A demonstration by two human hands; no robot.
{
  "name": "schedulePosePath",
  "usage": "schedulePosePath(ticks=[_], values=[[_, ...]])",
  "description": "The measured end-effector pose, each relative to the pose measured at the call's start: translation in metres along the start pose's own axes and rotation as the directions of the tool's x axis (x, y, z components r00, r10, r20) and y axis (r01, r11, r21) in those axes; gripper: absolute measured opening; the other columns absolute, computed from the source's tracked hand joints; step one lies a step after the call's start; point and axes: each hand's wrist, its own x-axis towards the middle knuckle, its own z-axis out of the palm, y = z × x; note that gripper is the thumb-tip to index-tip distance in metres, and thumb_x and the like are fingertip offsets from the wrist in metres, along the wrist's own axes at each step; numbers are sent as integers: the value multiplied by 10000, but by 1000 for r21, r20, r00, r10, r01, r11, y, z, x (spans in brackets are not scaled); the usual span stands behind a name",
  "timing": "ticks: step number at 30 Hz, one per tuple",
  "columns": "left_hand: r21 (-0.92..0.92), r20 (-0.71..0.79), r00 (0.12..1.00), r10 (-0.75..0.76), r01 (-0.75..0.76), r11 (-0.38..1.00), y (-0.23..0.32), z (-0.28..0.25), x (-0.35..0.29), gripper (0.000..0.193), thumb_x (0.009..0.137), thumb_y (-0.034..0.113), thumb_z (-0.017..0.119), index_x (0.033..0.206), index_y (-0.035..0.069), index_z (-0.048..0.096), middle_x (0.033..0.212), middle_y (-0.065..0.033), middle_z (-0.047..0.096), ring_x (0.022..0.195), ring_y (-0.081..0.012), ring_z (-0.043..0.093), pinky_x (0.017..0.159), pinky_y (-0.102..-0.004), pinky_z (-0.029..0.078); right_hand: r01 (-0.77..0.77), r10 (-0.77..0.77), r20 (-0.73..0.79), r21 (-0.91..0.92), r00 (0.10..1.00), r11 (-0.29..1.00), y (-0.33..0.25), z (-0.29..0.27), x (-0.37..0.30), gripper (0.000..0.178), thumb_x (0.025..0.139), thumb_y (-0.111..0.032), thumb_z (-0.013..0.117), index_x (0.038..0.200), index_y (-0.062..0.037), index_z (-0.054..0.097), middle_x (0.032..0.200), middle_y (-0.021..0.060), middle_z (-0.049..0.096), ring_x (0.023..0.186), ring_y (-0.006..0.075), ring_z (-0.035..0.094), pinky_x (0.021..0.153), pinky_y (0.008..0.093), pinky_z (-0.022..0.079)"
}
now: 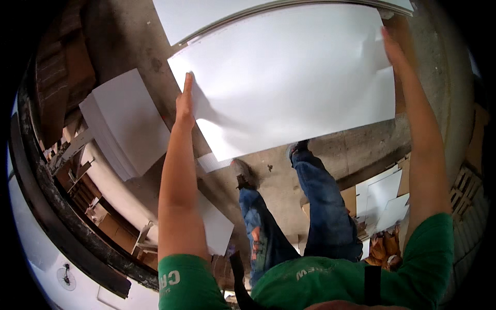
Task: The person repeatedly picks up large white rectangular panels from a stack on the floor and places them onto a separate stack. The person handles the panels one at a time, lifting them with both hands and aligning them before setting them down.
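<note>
A large white sheet of board (289, 72) spans the space between my arms, slightly bowed, its near edge above my shoes. My left hand (185, 103) grips its left side, thumb lying on the top face and the other fingers hidden underneath. At the far right corner, my right hand (394, 50) holds the right edge; it is a little blurred and its fingers are partly hidden. Just beyond the sheet lies a stack of similar white boards (227, 13), its layered edge running along the sheet's far side.
Left of me is another stack of white sheets (132, 116). Brown cardboard (62, 77) lies at the far left, near a curved dark beam (57, 217). White panels (380, 196) sit behind my leg on the right. A wooden pallet (465, 188) is at the right rim.
</note>
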Motion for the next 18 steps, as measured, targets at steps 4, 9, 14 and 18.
schedulePosePath(ticks=[4, 9, 14, 18], values=[[-23, -7, 1000, 7, -7, 1000, 3, 10, 3, 1166, 603, 764, 525, 1313, -112, 227, 1346, -239, 286, 1242, -347, 295, 1022, -432, 234, 41, -82, -94, -371, 992, 928, 5, 8, 15, 952, 759, -707, 377, 1330, 45, 259, 1332, 255, 325, 1240, 340, 332, 1016, 403, 271], [-76, -11, 1000, 21, -21, 997, 3, 12, 3, 1186, 600, 734, 564, 1307, -138, 180, 1342, -254, 271, 1222, -371, 315, 1012, -461, 243, -19, -30, -126, -375, 992, 927, 6, 10, 24, 948, 755, -704, 390, 1311, 57, 291, 1307, 269, 355, 1222, 360, 355, 1010, 412, 280], [-2, -4, 1000, 17, -17, 1000, 7, 9, 4, 1212, 603, 756, 530, 1303, -151, 135, 1304, -292, 284, 1200, -397, 330, 978, -509, 273, 9, -48, -99, -361, 994, 932, -7, 9, 22, 981, 742, -723, 384, 1286, 91, 312, 1294, 289, 358, 1218, 367, 356, 1015, 410, 269], [-5, -45, 999, -15, 15, 1000, 6, 14, 9, 1199, 595, 774, 511, 1276, -161, 194, 1289, -305, 302, 1189, -403, 346, 974, -519, 273, 19, -84, -166, -363, 983, 932, 16, 7, 39, 994, 734, -720, 407, 1282, 103, 305, 1289, 298, 357, 1219, 364, 356, 1021, 398, 260]])
